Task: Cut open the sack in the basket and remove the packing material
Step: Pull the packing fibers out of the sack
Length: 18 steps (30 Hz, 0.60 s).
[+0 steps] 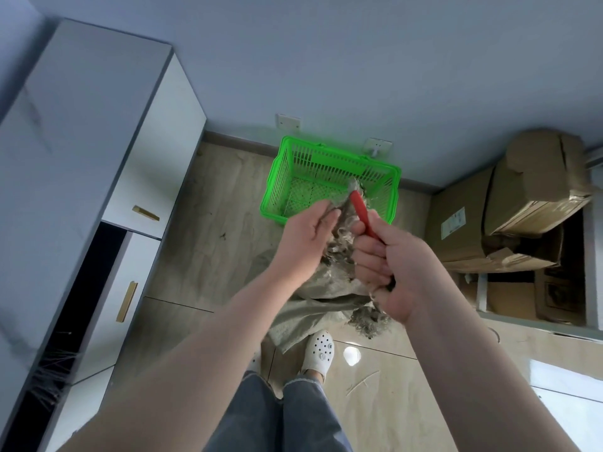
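My left hand (305, 236) pinches the limp, light sack (329, 282) near its frayed top while my right hand (388, 265) grips the red cutter (360, 212), and I'd hold close to the cut.

The person is wearing loose blue denim jeans with frayed hems (287, 415), white perforated rubber clogs (319, 350), and no sleeves over the forearms.
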Each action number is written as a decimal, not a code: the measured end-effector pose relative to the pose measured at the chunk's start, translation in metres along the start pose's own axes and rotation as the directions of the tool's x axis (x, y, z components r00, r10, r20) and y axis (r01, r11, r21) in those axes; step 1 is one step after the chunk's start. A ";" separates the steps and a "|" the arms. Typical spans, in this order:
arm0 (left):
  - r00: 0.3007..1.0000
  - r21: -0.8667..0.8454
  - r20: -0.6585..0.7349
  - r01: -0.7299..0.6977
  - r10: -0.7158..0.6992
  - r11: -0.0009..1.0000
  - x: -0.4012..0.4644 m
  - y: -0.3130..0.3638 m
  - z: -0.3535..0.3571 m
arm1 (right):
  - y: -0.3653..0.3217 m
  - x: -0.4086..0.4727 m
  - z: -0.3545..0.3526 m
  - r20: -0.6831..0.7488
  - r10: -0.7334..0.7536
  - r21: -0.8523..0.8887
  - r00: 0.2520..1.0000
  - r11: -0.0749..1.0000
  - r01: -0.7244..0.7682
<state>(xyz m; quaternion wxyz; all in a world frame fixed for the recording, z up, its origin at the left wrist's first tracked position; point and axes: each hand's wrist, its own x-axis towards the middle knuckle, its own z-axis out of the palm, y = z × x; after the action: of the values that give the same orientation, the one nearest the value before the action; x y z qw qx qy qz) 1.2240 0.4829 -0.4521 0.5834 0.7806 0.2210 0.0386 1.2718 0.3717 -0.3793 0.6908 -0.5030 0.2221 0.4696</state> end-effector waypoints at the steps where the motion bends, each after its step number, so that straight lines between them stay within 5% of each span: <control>1: 1.000 0.047 0.010 0.017 -0.017 0.999 0.004 -0.007 -0.006 | -0.006 -0.008 -0.001 0.004 -0.007 0.000 1.000 1.000 0.007; 6: 0.987 0.128 -0.098 0.142 -0.130 0.982 -0.019 -0.049 -0.030 | -0.077 -0.015 -0.017 -0.010 -0.245 0.038 0.969 0.969 0.245; 9: 0.985 0.073 -0.100 0.148 -0.141 0.986 -0.014 -0.036 -0.025 | -0.056 0.008 -0.019 -0.050 -0.181 -0.312 0.982 0.937 0.157; 11: 0.994 0.008 -0.045 0.100 -0.100 0.995 0.000 -0.014 -0.022 | -0.032 0.017 -0.018 -0.078 -0.235 -0.575 0.969 0.805 0.149; 15: 0.996 -0.089 0.029 0.085 -0.082 0.992 0.014 0.004 -0.029 | -0.010 0.046 -0.017 -0.041 -0.559 -0.915 0.828 0.353 0.193; 18: 0.992 -0.164 0.109 0.074 -0.057 0.984 0.014 0.007 -0.037 | -0.010 0.061 -0.018 -0.034 -0.560 -0.911 0.828 0.358 0.204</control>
<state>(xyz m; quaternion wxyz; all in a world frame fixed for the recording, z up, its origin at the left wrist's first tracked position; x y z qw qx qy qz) 1.2269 0.5196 -0.4364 0.6585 0.7221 0.2120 -0.0029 1.3114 0.3806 -0.4292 0.3706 -0.8946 -0.0626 0.2417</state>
